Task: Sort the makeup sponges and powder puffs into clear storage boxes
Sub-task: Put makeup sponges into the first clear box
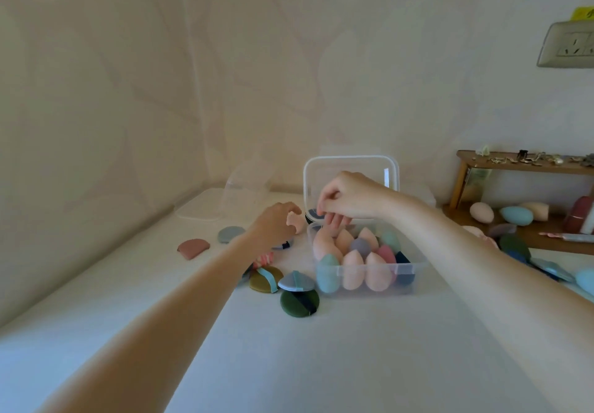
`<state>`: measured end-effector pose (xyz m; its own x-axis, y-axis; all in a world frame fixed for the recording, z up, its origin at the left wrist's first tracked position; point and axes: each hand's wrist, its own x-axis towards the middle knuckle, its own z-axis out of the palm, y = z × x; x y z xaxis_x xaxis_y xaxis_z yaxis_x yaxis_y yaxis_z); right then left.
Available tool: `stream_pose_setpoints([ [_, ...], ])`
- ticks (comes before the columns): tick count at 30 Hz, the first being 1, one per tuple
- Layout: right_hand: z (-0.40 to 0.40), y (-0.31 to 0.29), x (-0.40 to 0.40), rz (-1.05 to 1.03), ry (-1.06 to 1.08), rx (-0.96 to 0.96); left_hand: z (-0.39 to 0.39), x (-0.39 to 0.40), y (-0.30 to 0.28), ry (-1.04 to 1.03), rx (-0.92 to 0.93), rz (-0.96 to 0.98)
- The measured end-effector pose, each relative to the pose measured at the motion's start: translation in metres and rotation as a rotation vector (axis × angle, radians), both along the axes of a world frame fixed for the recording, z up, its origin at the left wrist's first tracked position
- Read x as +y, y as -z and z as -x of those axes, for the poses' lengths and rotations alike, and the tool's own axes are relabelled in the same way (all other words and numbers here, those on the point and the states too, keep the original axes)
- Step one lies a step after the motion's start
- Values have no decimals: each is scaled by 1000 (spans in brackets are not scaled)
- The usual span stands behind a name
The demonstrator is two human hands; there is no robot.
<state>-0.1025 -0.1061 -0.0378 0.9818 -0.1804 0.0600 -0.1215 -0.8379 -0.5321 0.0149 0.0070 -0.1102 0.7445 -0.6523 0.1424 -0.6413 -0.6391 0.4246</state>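
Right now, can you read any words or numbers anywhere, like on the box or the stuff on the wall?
No readable text anywhere.
Clear box: no label showing.
Yellow paper above the wall socket: dark marks, too blurred and cut off to read.
Sponges and puffs: no print visible.

A clear storage box (pixel 366 276) is sitting open mid-table, its lid (pixel 350 175) standing upright behind, packed with upright pink, teal and grey sponges (pixel 353 269). Flat powder puffs (pixel 291 287) are lying scattered just left of it.

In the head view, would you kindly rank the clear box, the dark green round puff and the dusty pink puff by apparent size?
1. Clear box
2. Dark green round puff
3. Dusty pink puff, though it lies farther away, so second and third are unsure.
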Motion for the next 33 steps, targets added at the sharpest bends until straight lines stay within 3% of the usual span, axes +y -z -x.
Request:
stream_pose_setpoints([
  [4,-1,8,-12,-10,19,40,-15,-24,19,56,-52,-177],
  [6,-1,11,-16,-21,24,52,-20,-29,26,0,-49,-147],
  [10,-2,15,-16,-36,23,56,-18,-24,18,-176,-26,76],
  [13,-5,16,-11,-74,30,27,-4,-8,2,-237,-21,347],
  [17,-3,12,1,-422,90,-117,30,9,-22,-58,-147,601],
  [19,1,5,5,-510,106,-156,49,7,-32,58,-217,563],
  [22,15,-6,1,-401,127,-134,72,-4,-39,157,-264,532],
  [26,48,-14,-24,-410,203,66,83,-25,-36,346,-90,522],
  [29,72,-10,-41,-422,205,289,92,-35,-35,445,149,344],
  [33,79,3,-54,-285,173,417,97,-37,-31,464,190,28],
])
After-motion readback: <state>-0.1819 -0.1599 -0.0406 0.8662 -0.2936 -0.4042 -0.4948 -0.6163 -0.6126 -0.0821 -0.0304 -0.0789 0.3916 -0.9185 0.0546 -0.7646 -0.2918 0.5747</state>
